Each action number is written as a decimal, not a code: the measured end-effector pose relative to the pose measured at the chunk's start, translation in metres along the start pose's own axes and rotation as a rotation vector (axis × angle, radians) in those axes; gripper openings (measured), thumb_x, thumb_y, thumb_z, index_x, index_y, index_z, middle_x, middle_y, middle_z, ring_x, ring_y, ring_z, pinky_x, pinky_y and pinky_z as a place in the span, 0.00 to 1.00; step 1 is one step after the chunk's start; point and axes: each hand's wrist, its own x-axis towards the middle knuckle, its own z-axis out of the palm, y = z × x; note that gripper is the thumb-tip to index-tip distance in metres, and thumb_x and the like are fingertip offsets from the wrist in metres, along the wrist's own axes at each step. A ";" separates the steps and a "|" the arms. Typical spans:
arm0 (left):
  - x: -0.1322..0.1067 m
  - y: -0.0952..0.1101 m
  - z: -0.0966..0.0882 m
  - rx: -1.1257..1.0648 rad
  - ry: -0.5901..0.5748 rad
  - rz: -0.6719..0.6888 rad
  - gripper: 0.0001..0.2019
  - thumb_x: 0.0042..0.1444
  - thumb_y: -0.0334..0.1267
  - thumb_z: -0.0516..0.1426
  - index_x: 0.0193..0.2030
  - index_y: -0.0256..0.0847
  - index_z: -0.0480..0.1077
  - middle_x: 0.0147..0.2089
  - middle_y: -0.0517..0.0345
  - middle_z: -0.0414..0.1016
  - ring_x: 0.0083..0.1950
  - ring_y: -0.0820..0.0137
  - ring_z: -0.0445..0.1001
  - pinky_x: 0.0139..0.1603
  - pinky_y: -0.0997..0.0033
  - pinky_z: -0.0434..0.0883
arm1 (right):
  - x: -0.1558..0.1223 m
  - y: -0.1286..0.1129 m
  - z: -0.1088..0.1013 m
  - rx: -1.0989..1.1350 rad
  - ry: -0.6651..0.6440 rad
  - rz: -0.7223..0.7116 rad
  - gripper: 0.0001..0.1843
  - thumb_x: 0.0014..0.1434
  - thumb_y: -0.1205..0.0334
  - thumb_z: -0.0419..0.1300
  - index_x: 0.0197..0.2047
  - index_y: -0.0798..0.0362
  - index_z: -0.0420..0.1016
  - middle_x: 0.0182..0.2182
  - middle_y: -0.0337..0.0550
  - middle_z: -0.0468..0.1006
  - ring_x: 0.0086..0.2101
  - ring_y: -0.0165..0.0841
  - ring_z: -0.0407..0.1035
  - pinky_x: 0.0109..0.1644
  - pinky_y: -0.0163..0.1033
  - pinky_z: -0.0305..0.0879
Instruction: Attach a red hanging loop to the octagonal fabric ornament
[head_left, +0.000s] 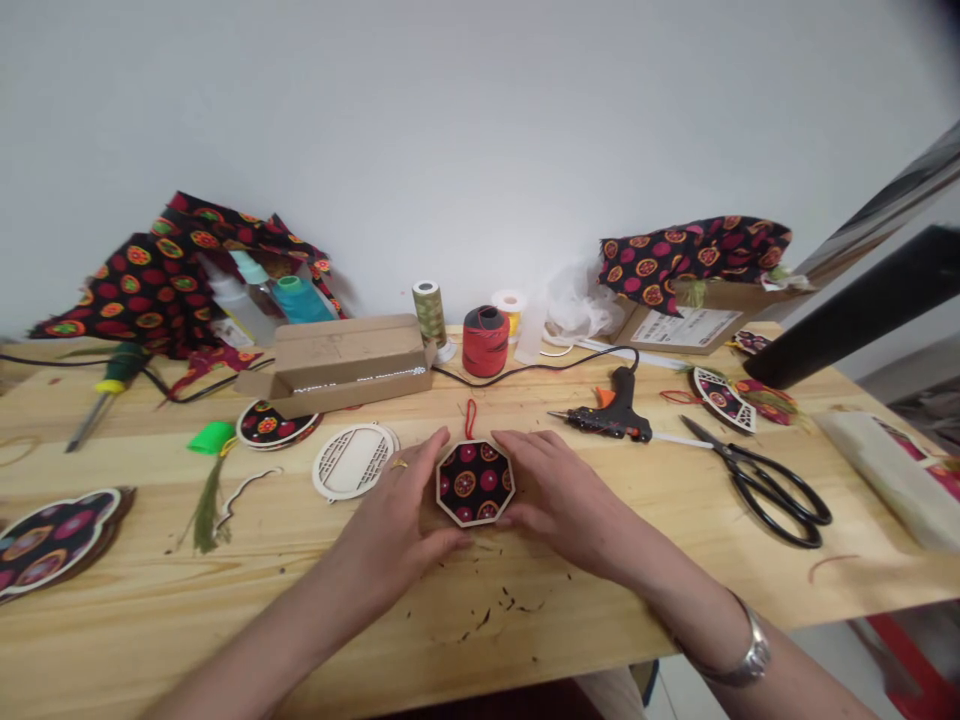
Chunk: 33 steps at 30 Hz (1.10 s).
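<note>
An octagonal ornament (475,484) with dark fruit-print fabric inside a pale wooden frame is at the middle of the table, a red cord loop (470,418) at its top. My left hand (409,515) grips its left edge, thumb low and fingers along the upper side. Opposite, my right hand (559,490) holds the right edge between thumb and fingers. The underside of the ornament is hidden. Left of my left hand lie round openwork wooden pieces (349,462). Small dark scraps (487,615) are scattered on the wood in front.
To the right are a black glue gun (615,408) and black-handled scissors (765,485). A cardboard box (349,360), a red thread spool (484,342) and a green spool (429,315) stand behind. At left are a screwdriver (109,390), a green tassel (208,505) and a cloud-shaped fabric piece (56,540).
</note>
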 end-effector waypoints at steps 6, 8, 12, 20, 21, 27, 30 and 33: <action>0.001 0.000 0.005 -0.066 0.065 0.013 0.37 0.48 0.40 0.61 0.63 0.44 0.50 0.62 0.43 0.63 0.63 0.53 0.60 0.60 0.46 0.58 | 0.004 -0.003 0.003 0.077 0.031 -0.047 0.30 0.49 0.65 0.66 0.55 0.47 0.64 0.51 0.41 0.71 0.47 0.37 0.61 0.52 0.43 0.58; 0.001 -0.001 0.006 -0.084 0.081 0.023 0.36 0.48 0.39 0.61 0.63 0.43 0.51 0.61 0.43 0.64 0.62 0.53 0.60 0.60 0.47 0.58 | 0.004 -0.002 0.005 0.094 0.045 -0.055 0.31 0.49 0.65 0.67 0.56 0.47 0.63 0.50 0.40 0.71 0.47 0.36 0.60 0.52 0.42 0.59; 0.000 -0.002 0.008 -0.120 0.086 0.002 0.34 0.47 0.39 0.61 0.61 0.40 0.56 0.60 0.42 0.66 0.61 0.54 0.61 0.60 0.49 0.60 | 0.004 0.000 0.008 0.114 0.063 -0.068 0.33 0.47 0.64 0.68 0.56 0.47 0.63 0.50 0.39 0.71 0.46 0.35 0.60 0.52 0.42 0.59; 0.000 -0.003 0.011 -0.141 0.073 -0.029 0.33 0.47 0.38 0.61 0.61 0.39 0.57 0.59 0.42 0.67 0.60 0.53 0.64 0.59 0.49 0.61 | 0.004 0.000 0.010 0.104 0.047 -0.035 0.35 0.47 0.65 0.68 0.57 0.46 0.62 0.49 0.40 0.72 0.46 0.38 0.59 0.52 0.44 0.60; 0.000 -0.003 0.011 -0.143 0.070 -0.027 0.33 0.47 0.38 0.61 0.61 0.40 0.57 0.60 0.43 0.66 0.60 0.53 0.64 0.59 0.48 0.61 | 0.004 0.000 0.010 0.105 0.043 -0.036 0.35 0.47 0.65 0.68 0.57 0.47 0.62 0.49 0.41 0.72 0.46 0.38 0.60 0.52 0.44 0.60; 0.000 -0.004 0.012 -0.135 0.065 -0.019 0.34 0.47 0.38 0.62 0.61 0.40 0.56 0.60 0.42 0.66 0.60 0.53 0.64 0.59 0.48 0.61 | 0.004 0.000 0.010 0.093 0.025 -0.028 0.35 0.48 0.66 0.67 0.59 0.46 0.60 0.50 0.42 0.72 0.47 0.39 0.60 0.53 0.46 0.59; -0.001 -0.003 0.012 -0.142 0.067 -0.017 0.34 0.48 0.38 0.61 0.61 0.40 0.55 0.60 0.42 0.66 0.60 0.54 0.64 0.59 0.47 0.60 | 0.003 -0.001 0.009 0.104 0.030 -0.027 0.36 0.48 0.66 0.67 0.58 0.47 0.60 0.50 0.42 0.71 0.47 0.39 0.60 0.52 0.46 0.59; -0.001 -0.002 0.011 -0.142 0.064 -0.021 0.34 0.49 0.38 0.60 0.62 0.41 0.54 0.61 0.43 0.65 0.60 0.54 0.63 0.60 0.48 0.60 | 0.002 -0.002 0.009 0.128 0.039 -0.021 0.35 0.48 0.66 0.67 0.58 0.46 0.60 0.50 0.42 0.71 0.47 0.39 0.60 0.52 0.46 0.59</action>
